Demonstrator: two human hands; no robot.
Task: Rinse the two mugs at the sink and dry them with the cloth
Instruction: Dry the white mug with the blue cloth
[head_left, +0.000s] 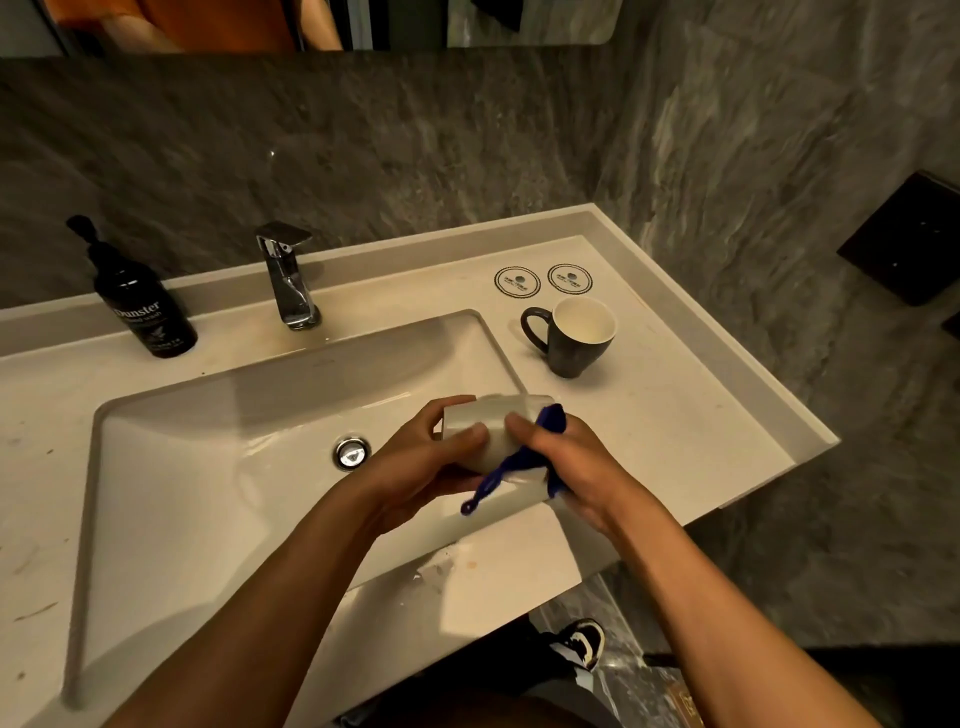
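- Over the right edge of the pale rectangular sink basin (171, 467), both hands meet around a white ceramic mug (498, 421) held on its side.
- Left hand (426, 457) is wrapped around the mug's base end, at 9 o'clock of it.
- Right hand (571, 467) presses a dark blue cloth (519, 457) against the mug's mouth end, at 3 o'clock.
- Black ceramic mug with a white inside (574, 335) stands upright on the beige worktop (675, 395), at 1 o'clock of the hands, well apart.
- Chrome tap (288, 275) rises at 11 o'clock, a black soap bottle (137, 301) further left.

Both hands hold a white mug (496, 426) sideways over the sink (218, 467); right hand (576, 467) presses a blue cloth (519, 462) against it. A dark mug (576, 338) stands on the counter (675, 395).
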